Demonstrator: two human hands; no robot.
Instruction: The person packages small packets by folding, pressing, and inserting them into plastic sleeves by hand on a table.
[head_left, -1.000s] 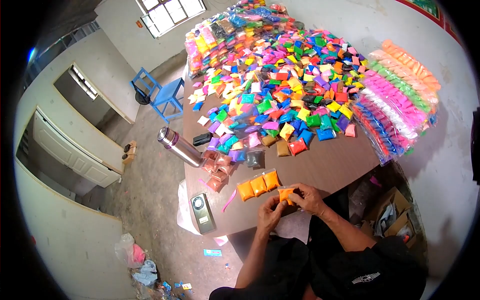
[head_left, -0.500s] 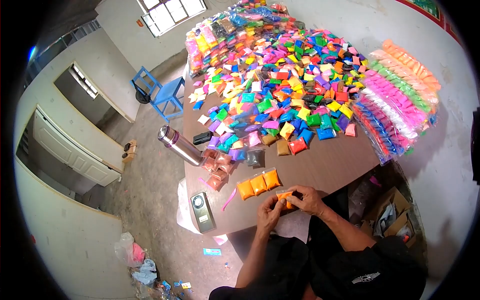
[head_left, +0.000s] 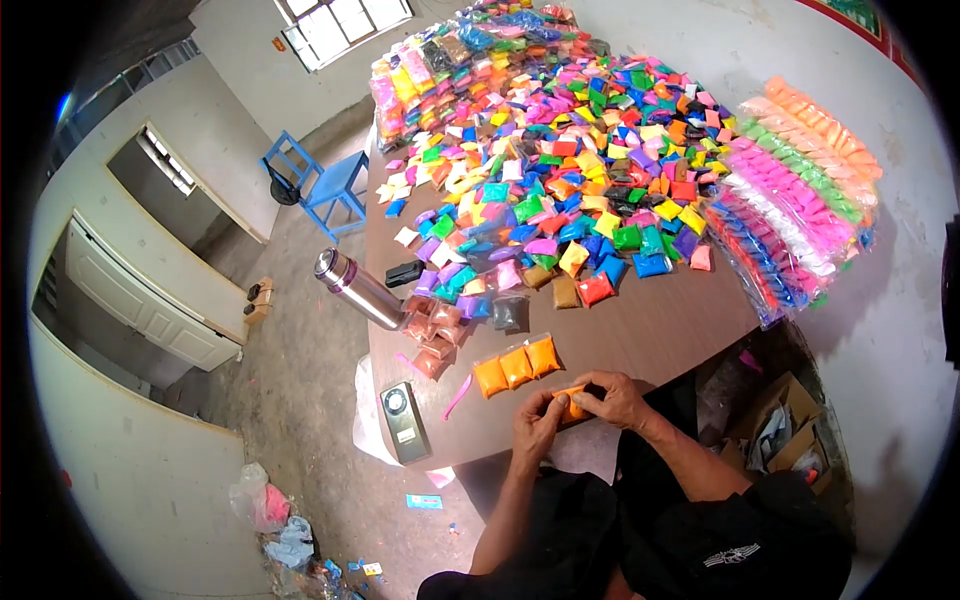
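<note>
Between my two hands is a small orange packet [head_left: 573,408], held at the near edge of the table. My left hand [head_left: 537,420] pinches its left side, the thumb on the front. From the right, my right hand [head_left: 612,400] grips the other side, with its fingers curled over the top. My fingers cover much of the packet. Just beyond them, a joined row of three orange packets [head_left: 516,368] lies flat on the table. A pink strip [head_left: 458,397] lies to the left of that row.
A large heap of colourful packets [head_left: 570,190] covers the far table [head_left: 660,330]. Long bagged strips of packets [head_left: 790,200] lie at the right. On the left are a steel thermos [head_left: 362,292], brownish packets [head_left: 433,338] and a grey device with a dial [head_left: 403,424]. A cardboard box [head_left: 785,425] sits below right.
My fingers have closed further over the orange packet, so less of its top edge shows. Everything else on the table stays where it was.
</note>
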